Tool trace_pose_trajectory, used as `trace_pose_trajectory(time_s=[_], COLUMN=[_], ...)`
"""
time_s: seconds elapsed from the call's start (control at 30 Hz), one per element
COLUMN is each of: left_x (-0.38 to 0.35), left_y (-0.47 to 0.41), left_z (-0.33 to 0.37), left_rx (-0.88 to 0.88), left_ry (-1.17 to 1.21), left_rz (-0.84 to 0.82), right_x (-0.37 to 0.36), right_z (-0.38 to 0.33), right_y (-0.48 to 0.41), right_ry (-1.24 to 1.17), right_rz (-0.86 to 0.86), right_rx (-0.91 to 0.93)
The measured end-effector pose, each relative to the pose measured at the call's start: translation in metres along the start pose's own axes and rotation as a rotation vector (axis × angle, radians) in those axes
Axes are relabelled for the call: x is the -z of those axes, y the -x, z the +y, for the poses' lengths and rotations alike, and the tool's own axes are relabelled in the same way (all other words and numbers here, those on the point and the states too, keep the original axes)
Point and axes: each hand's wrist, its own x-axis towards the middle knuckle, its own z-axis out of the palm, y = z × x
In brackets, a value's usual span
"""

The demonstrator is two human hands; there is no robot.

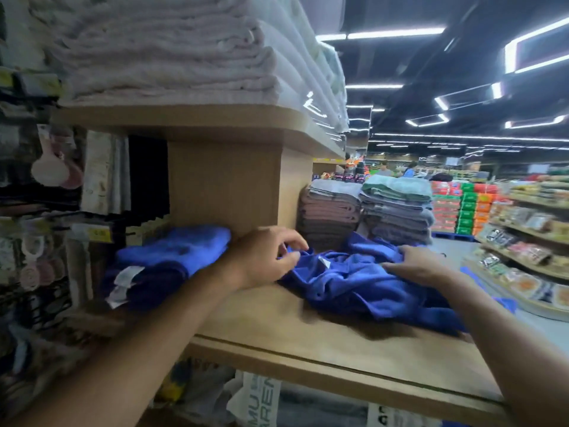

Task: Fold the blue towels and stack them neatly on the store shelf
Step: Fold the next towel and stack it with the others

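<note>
Centrally, a crumpled blue towel (354,282) lies unfolded on the wooden shelf (292,340), and both hands are on it. The left hand (264,257) has its fingers curled, with thumb and forefinger pinching the towel's left edge close to a small white label (324,261). The right hand (412,266) rests on the towel's right part, fingers nearly straight and laid flat on the cloth. To the left of the left hand, a stack (172,257) of folded blue towels sits at the shelf's end, in front of the upright panel (224,186); white tags (123,285) hang from its near side. Behind the crumpled towel stand a brown pile (329,214) and a grey pile (397,211), side by side, the grey one topped with green. On the upper shelf (197,118), pale towels (172,50) are piled high. Packaged goods (523,241) line the aisle at right; the view is motion-blurred throughout.
</note>
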Motion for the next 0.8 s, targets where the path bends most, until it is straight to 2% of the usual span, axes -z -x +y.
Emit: trace_pose_trajectory(time_s=[0.07, 0.17, 0.23, 0.3, 0.4, 0.47, 0.57, 0.63, 0.7, 0.73, 0.77, 0.8], left_x=[-0.035, -0.084, -0.11, -0.122, -0.133, -0.135, -0.119, -0.105, -0.098, -0.097, -0.095, -0.091], left_y=[-0.027, -0.061, -0.078, -0.092, -0.094, -0.095, -0.098, -0.1, -0.099, -0.098, -0.098, -0.099], left_z=[0.014, 0.027, 0.027, 0.017, -0.006, -0.015, -0.022, -0.024, -0.022, -0.019, -0.015, -0.012], left_rx=[-0.013, 0.004, -0.01, 0.034, 0.132, 0.147, 0.174, 0.21, 0.259, 0.305, 0.366, 0.457], left_ry=[-0.032, -0.207, -0.373, -0.511, -0.52, -0.408, -0.093, 0.039, 0.2, 0.336, 0.509, 0.697], left_rz=[-0.229, -0.528, -0.545, -0.458, -0.402, -0.435, -0.514, -0.397, -0.176, -0.102, -0.089, -0.149], right_x=[-0.016, -0.023, -0.028, -0.036, -0.047, -0.049, -0.038, -0.023, -0.01, -0.003, 0.004, 0.01], right_z=[0.005, 0.001, -0.004, -0.011, -0.02, -0.02, -0.02, -0.027, -0.035, -0.04, -0.042, -0.043], right_y=[-0.004, -0.011, -0.019, -0.028, -0.033, -0.034, -0.027, -0.019, -0.009, -0.002, 0.003, 0.008], right_ry=[0.017, 0.027, 0.003, -0.079, -0.249, -0.276, -0.304, -0.234, -0.214, -0.292, -0.461, -0.691], right_rz=[-0.028, 0.038, 0.099, 0.107, 0.094, 0.18, 0.341, 0.468, 0.623, 0.671, 0.646, 0.514], right_rx=[0.012, 0.035, 0.047, 0.075, 0.104, 0.106, 0.081, 0.088, 0.12, 0.171, 0.267, 0.383])
